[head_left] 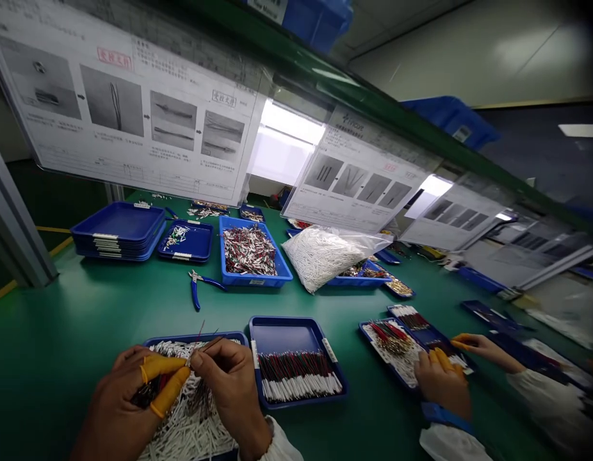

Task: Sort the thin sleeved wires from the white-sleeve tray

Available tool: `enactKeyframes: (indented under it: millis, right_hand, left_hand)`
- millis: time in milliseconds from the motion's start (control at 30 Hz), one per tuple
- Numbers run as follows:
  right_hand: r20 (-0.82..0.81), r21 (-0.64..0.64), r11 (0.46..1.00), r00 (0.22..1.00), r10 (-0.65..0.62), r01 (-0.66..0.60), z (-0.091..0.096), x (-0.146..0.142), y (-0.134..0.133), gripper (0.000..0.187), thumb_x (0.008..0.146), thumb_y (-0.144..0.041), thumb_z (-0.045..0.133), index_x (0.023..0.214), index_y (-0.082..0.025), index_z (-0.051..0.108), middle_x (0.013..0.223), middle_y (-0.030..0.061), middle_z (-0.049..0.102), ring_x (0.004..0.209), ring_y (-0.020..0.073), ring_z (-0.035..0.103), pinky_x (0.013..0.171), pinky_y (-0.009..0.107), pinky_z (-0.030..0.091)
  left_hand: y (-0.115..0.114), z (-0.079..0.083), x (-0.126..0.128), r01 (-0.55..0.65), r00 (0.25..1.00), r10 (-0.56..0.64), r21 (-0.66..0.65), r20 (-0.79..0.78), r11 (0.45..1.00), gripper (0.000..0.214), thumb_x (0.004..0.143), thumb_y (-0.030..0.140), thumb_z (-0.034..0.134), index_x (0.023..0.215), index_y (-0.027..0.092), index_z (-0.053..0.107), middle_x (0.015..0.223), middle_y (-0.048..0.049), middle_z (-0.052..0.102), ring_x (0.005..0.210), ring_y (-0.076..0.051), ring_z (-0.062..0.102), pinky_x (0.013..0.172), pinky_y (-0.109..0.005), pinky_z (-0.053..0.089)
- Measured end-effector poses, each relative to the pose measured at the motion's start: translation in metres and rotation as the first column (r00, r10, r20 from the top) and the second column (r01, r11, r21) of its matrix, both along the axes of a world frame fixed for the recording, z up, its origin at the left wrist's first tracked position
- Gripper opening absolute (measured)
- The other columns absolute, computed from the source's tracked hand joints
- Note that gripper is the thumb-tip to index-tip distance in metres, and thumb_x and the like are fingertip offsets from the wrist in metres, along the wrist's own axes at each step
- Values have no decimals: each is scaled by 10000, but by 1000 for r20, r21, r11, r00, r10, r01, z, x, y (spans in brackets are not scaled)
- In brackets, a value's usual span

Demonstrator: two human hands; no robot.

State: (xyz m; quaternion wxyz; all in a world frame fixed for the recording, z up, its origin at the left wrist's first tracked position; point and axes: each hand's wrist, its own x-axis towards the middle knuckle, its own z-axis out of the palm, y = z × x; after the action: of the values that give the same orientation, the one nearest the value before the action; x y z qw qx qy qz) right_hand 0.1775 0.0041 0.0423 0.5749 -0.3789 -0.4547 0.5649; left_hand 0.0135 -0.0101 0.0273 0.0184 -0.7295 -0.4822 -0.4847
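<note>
My left hand, with yellow finger cots on two fingers, is closed round a small bundle of thin red and dark wires over a blue tray heaped with white sleeves. My right hand pinches the tips of thin wires against the left fingertips. Just to the right, a second blue tray holds a row of red and dark wires with white sleeved ends.
A co-worker's hands with yellow finger cots work over trays at the right. Blue pliers, a blue bin of wires, a clear bag of white sleeves and stacked blue trays lie farther back. Instruction sheets hang overhead.
</note>
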Motion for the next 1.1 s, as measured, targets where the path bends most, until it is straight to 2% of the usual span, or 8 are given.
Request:
enactKeyframes:
  millis: [167, 367, 567, 700, 833, 967, 1100]
  right_hand:
    - [14, 4, 1000, 1000, 0, 0, -2, 0, 1, 267, 716, -391, 850, 625, -161, 749, 610, 9, 639, 600, 127, 538, 606, 261, 438]
    - [10, 30, 999, 1000, -27, 27, -2, -2, 1, 269, 732, -397, 843, 635, -167, 741, 620, 12, 652, 605, 131, 550, 603, 258, 452]
    - [34, 53, 999, 999, 0, -2, -8, -2, 0, 216, 754, -376, 840, 688, -182, 774, 675, 23, 690, 639, 143, 592, 607, 253, 487]
    - [-22, 19, 999, 999, 33, -32, -7, 0, 0, 220, 737, -396, 854, 844, -207, 814, 873, 68, 765, 776, 200, 673, 698, 298, 556]
    - [-30, 5, 999, 999, 44, -43, -3, 0, 0, 213, 711, -370, 874, 858, -223, 826, 931, 67, 758, 855, 217, 682, 739, 298, 563]
    - [-13, 54, 998, 1000, 26, -25, 1, -3, -1, 134, 742, -344, 846, 766, -214, 822, 810, 47, 734, 784, 189, 658, 713, 281, 541]
    - [-25, 72, 997, 1000, -9, 11, 4, -7, -2, 170, 728, -349, 843, 671, -199, 786, 660, 6, 671, 638, 153, 603, 638, 271, 497]
  left_hand:
    - [0, 7, 1, 7, 1000, -7, 35, 4, 999, 225, 862, 505, 652, 836, 298, 734, 710, 46, 736, 665, -160, 710, 718, -268, 581]
    - [-1, 5, -1, -39, 999, 37, -48, -39, 998, 309, 810, 605, 675, 891, 319, 758, 771, 23, 763, 728, -208, 712, 728, -341, 567]
    - [-4, 4, -1, 20, 997, -21, -16, -71, 1000, 167, 910, 417, 634, 855, 293, 730, 724, 50, 735, 674, -161, 692, 857, -382, 476]
    - [-5, 8, -1, 35, 999, -36, -31, -33, 999, 91, 913, 328, 647, 936, 272, 715, 734, 59, 724, 668, -136, 678, 857, -366, 445]
    - [-6, 15, 0, 35, 999, -34, 21, -38, 999, 103, 926, 306, 620, 911, 252, 707, 728, 44, 719, 681, -139, 686, 854, -357, 449]
    - [-7, 19, 0, 90, 995, -86, 65, -59, 994, 91, 915, 288, 619, 891, 247, 697, 750, 30, 732, 691, -144, 692, 860, -348, 468]
    - [-6, 6, -7, 140, 988, -137, 41, -65, 989, 97, 863, 347, 679, 913, 267, 701, 811, 12, 744, 740, -187, 695, 875, -374, 503]
